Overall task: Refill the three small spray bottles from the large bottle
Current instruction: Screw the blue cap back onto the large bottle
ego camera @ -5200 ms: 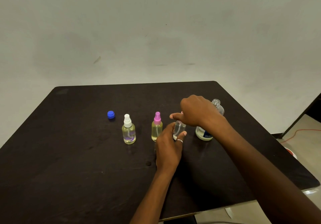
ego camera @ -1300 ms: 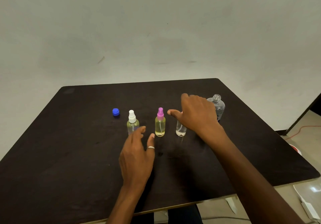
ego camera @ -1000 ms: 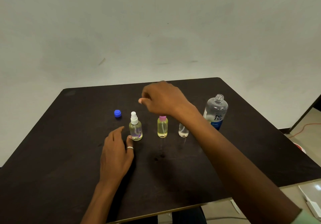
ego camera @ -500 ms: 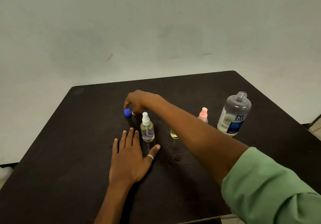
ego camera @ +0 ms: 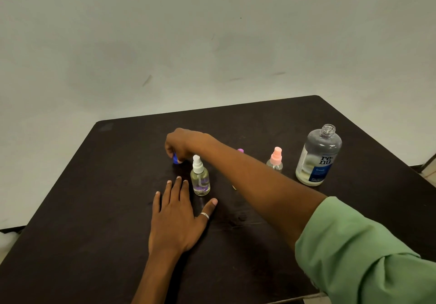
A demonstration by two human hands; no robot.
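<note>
The refill looks close to finished, judging by how things stand. All three small bottles that show wear their spray tops: the white-top bottle (ego camera: 200, 178) stands upright at mid-bench with yellowish liquid reaching about its shoulder, the pink-top bottle (ego camera: 274, 161) stands upright further right, and of the third only a purple top (ego camera: 240, 150) peeks above the right forearm, so its level cannot be read. The pink-top bottle's fill is too small to judge. The large bottle (ego camera: 317, 157) stands upright at the far right, near the pink-top bottle, its threaded neck uncapped and clear liquid low in it. The right hand (ego camera: 182, 145) reaches across to the left of the row, fingers curled round the blue cap (ego camera: 175, 158), which sits tilted in the pinch, at or just off the surface; which, I cannot tell. That cap probably belongs on the large bottle, so capping it seems the main step left. The left hand (ego camera: 177, 216) lies flat and relaxed on the bench (ego camera: 94, 209), fingers straight, just beside the white-top bottle, holding nothing, a ring (ego camera: 204, 215) on the thumb. The bench is dark, matte and slightly scuffed, set against a plain pale wall (ego camera: 212, 32); a green sleeve (ego camera: 365, 256) covers the right upper arm.
</note>
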